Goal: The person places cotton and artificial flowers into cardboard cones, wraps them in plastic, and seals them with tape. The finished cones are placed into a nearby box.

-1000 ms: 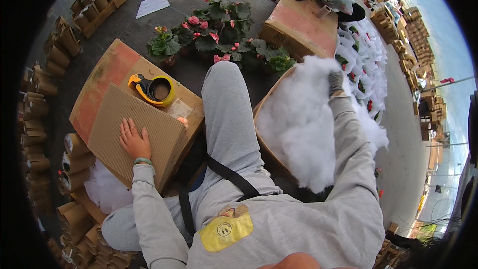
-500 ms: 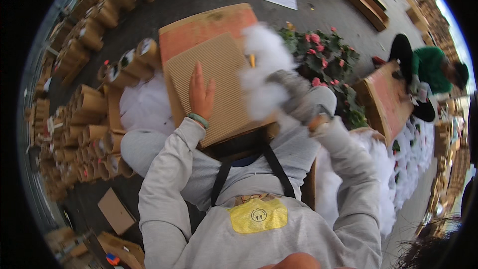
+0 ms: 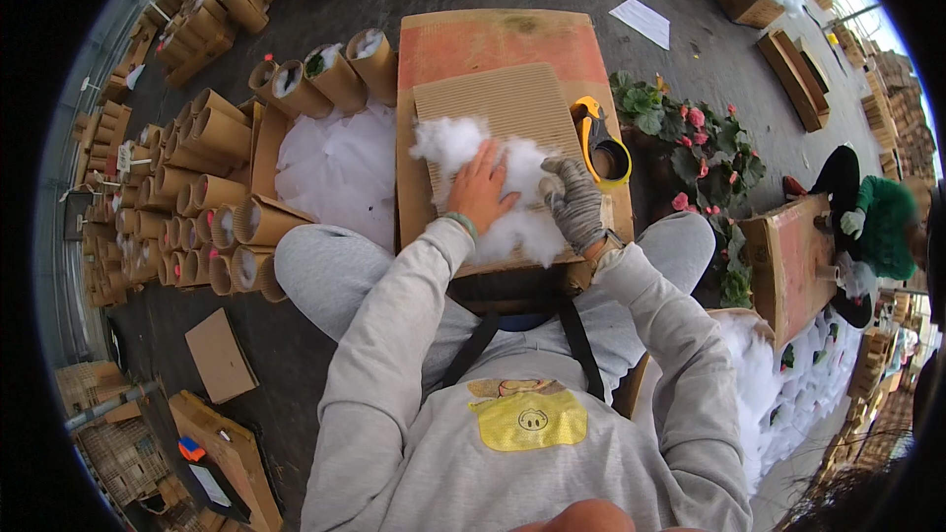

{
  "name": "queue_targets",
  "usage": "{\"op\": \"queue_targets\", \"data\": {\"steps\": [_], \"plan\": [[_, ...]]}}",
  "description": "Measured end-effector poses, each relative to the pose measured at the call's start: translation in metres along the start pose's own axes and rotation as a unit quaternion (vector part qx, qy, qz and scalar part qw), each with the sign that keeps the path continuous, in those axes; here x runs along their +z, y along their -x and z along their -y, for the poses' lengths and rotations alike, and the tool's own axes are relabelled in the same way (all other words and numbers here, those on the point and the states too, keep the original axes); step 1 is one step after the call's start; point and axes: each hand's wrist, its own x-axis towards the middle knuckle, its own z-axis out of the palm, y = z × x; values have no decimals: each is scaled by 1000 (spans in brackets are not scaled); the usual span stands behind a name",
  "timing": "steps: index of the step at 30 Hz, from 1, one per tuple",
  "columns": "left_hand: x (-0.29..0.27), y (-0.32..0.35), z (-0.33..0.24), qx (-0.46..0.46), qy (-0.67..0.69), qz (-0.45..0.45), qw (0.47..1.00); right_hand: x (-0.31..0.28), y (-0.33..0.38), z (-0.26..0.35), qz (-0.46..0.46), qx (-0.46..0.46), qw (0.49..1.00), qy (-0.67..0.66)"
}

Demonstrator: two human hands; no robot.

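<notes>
A wad of white fluffy fibre [image 3: 445, 143] is spread over a ribbed cardboard sheet [image 3: 532, 94], which lies on a box top with red patches [image 3: 493, 39]. My bare left hand [image 3: 480, 187] lies open on the fibre, fingers spread. My right hand [image 3: 576, 205], in a grey glove, is closed at the right edge of the fibre, its fingers curled against it. Just beyond that glove, a yellow and black tape dispenser [image 3: 606, 148] rests on the right side of the box top.
Potted plants with pink flowers [image 3: 695, 143] stand to the right. Left of the box are white netting [image 3: 335, 167] and several cardboard tubes [image 3: 219, 128]. More white fibre [image 3: 744, 355] is piled by my right elbow. A person in green [image 3: 882, 232] works at another box, far right.
My right hand has brought the fibre from the box's right side onto the ribbed sheet. My left hand now presses on it. The tape dispenser has come into full view as my head turned.
</notes>
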Motion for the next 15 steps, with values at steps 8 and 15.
{"op": "queue_targets", "data": {"steps": [8,15], "plan": [[-22,-27,11,13,86,-292,952,22,-9,-23,95,-125,887,435],[19,-46,-4,-61,-83,-72,992,-37,-15,7,204,-112,915,328]]}}
